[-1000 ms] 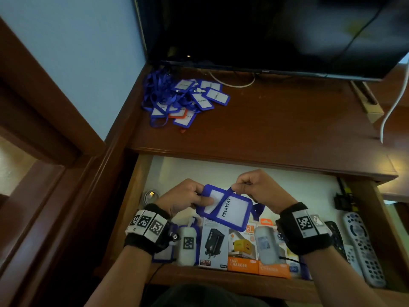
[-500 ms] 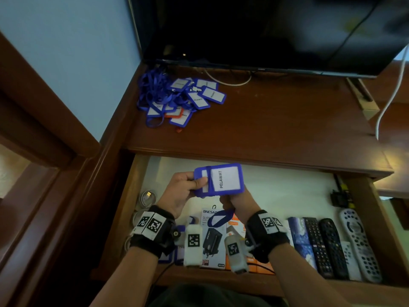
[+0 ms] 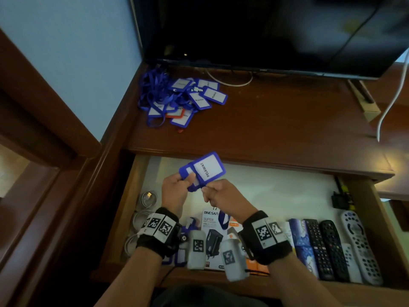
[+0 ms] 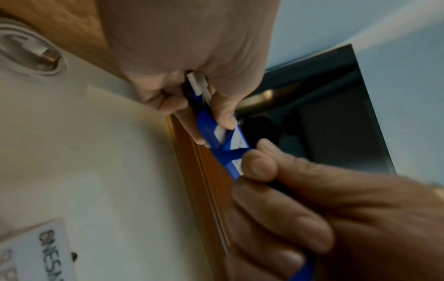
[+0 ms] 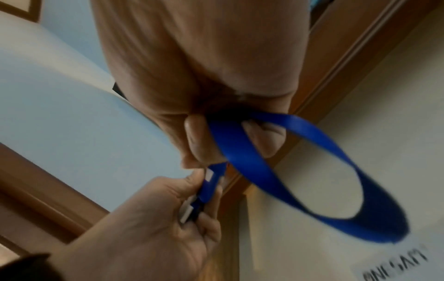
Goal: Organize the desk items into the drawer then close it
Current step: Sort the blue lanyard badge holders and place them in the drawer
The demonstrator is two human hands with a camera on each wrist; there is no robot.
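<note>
- The head view alone shows the whole layout: an open drawer (image 3: 141, 209) under a wooden surface (image 3: 276, 120), with both hands raised over the drawer's back part and holding blue badge holders (image 3: 204, 170) marked "PELAWAT".
- The right wrist view alone shows a blue strap (image 5: 300, 171) hanging from the right hand (image 5: 199, 66) in a wide loop, its lower part blurred; in the head view only a short piece of it shows below that hand.
- The left wrist view shows the holders edge-on, two at least stacked, with the strap crossing over their end; the exact count cannot be told.
- The left hand (image 3: 174, 191) has thumb and fingers curled round the left end of the holders. The right hand pinches the strap just beside the holders' lower edge, with its other fingers curled in.
- The holders sit tilted in the air between the two hands, above the drawer's pale floor and just in front of the surface's front edge.
- A heap of more badge holders (image 3: 179, 98) with tangled straps lies at the back left of the surface, near a dark screen (image 3: 265, 29).
- In the drawer: coiled white cables (image 3: 147, 198) at the left, charger boxes (image 3: 212, 231) partly hidden under the wrists, and remote controls (image 3: 332, 247) in a row at the right.
</note>
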